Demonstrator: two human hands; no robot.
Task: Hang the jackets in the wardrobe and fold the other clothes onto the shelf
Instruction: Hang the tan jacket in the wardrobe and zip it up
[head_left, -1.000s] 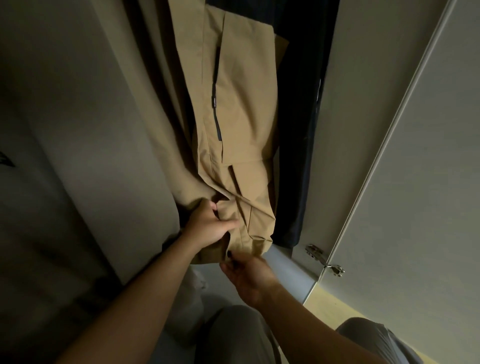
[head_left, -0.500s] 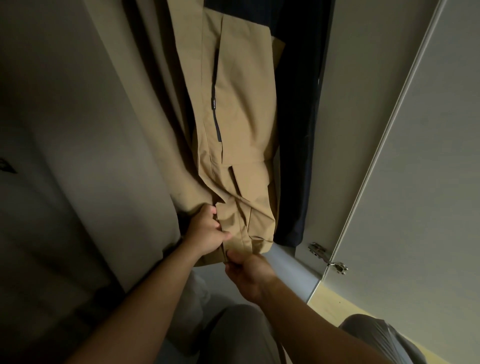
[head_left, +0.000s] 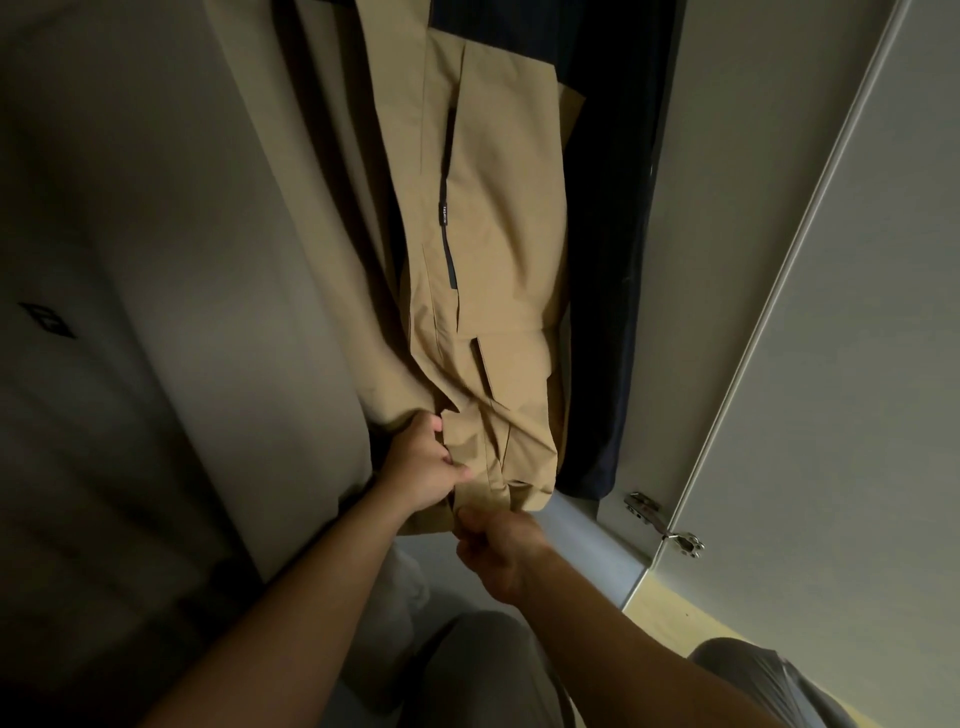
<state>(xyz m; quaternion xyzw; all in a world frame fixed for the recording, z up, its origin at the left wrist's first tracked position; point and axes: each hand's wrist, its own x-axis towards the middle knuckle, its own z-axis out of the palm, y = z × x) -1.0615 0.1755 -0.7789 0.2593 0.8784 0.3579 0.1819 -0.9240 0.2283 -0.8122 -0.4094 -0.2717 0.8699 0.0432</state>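
Gripping the bottom of a tan jacket (head_left: 483, 234), the left hand (head_left: 423, 467) has its fingers curled into a bunch of fabric at the hem, with the thumb pressed on the front of the cloth. Just below it and to its right, the right hand (head_left: 498, 548) is closed in a loose fist at the very edge of the same hem. It seems to pinch the cloth between thumb and forefinger, though the dim light and the angle hide the contact itself. The two hands sit close together, almost touching. The jacket hangs up and away from both hands inside the wardrobe (head_left: 727, 260), its lower part creased and gathered toward the left hand. A dark zip (head_left: 448, 228) runs along the jacket well above the left hand's knuckles. Beyond the right hand, beside the jacket, hangs a navy garment (head_left: 608, 312), whose hem ends just above the pale wardrobe base (head_left: 587, 540). Farther out to the right of the right hand stands the open door (head_left: 831, 415), with a metal hinge (head_left: 667, 525) near its foot. Beneath both forearms show the person's grey trousers (head_left: 483, 670).
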